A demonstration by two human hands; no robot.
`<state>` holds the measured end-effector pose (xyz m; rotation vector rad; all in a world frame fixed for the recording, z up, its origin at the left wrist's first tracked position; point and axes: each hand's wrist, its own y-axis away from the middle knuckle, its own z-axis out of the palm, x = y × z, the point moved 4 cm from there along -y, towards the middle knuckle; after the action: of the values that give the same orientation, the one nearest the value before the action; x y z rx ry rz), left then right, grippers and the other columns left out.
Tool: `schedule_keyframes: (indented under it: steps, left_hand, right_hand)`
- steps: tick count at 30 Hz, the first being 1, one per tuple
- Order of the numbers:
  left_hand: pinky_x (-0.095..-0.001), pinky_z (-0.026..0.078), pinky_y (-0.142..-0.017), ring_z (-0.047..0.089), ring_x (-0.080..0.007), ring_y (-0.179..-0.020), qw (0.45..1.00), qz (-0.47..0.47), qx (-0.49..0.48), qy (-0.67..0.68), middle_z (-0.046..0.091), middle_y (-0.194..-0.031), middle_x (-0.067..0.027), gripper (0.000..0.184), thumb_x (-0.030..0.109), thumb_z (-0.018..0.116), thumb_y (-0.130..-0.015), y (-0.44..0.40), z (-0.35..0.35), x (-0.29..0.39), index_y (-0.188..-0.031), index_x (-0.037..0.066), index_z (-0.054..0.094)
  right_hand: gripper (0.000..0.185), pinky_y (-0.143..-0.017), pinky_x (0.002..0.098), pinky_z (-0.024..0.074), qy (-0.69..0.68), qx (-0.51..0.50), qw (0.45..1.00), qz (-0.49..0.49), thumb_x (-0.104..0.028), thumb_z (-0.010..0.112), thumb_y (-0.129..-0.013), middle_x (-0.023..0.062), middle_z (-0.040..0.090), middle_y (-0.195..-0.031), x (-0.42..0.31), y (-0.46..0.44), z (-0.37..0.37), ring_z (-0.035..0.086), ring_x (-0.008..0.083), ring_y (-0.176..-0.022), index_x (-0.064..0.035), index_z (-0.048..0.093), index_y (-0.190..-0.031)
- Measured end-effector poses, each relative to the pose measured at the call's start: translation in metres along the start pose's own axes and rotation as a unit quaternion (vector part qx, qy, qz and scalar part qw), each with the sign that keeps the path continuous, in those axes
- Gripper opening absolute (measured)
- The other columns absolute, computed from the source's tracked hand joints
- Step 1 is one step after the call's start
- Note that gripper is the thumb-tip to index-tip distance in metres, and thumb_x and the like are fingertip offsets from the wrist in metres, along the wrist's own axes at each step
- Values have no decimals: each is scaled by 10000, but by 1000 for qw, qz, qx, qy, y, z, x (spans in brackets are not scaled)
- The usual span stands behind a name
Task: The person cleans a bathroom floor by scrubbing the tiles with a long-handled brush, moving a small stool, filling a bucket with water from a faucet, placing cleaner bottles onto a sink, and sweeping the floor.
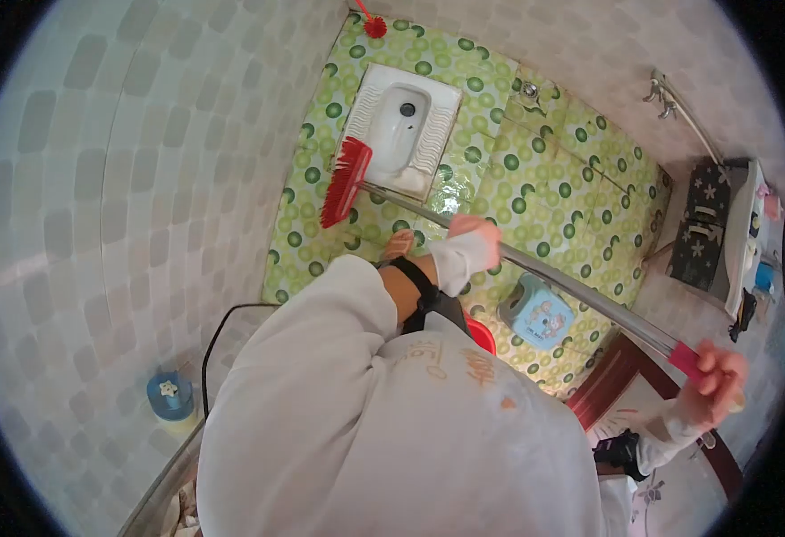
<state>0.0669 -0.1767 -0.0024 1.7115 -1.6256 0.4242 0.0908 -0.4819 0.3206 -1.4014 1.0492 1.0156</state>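
A broom (580,291) with a long grey metal handle runs diagonally across the view. Its red bristle head (346,183) is at the near left corner of a white squat toilet (441,134). My left hand (475,238) is closed around the middle of the handle, and a white cuff covers that wrist. Far to the right, my right hand (714,389) grips the handle's pink end. A black strap sits on my right forearm.
Green-dotted tiles cover the floor (544,188), wet beside the toilet. A blue stool (540,313) stands below the handle, near a red basin (480,335). There is a red brush (375,27) in the far corner and a washstand cabinet (710,237) at right. Tiled walls close in.
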Motion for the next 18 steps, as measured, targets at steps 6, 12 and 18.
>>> schedule_keyframes:
  steps: [6, 12, 18]
  left_hand:
    - [-426, 467, -751, 597, -352, -818, 993, 12, -107, -44, 639, -804, -132, 168, 212, 624, -667, 16, 3, 74, -789, 117, 690]
    - [-388, 475, -756, 609, -340, -847, 993, 53, -101, 7, 645, -813, -119, 158, 202, 634, -685, -21, 93, 112, -820, 150, 695]
    - [-392, 465, -807, 592, -341, -890, 979, 147, -136, 30, 642, -833, -140, 163, 180, 676, -641, -88, 62, 167, -796, 131, 688]
  right_hand:
    - [309, -661, 301, 278, -110, 22, 993, -45, -230, 464, -923, -27, 337, -593, -46, 2, -67, 359, 115, -637, -107, 406, -645]
    - [290, -668, 305, 281, 19, 4, 997, -69, -242, 453, -931, -28, 346, -609, -75, 29, -84, 362, 104, -647, -94, 450, -682]
    - [232, -822, 354, 337, 117, 146, 975, -119, -230, 425, -944, -17, 322, -643, -90, 45, -76, 364, 119, -704, -69, 554, -838]
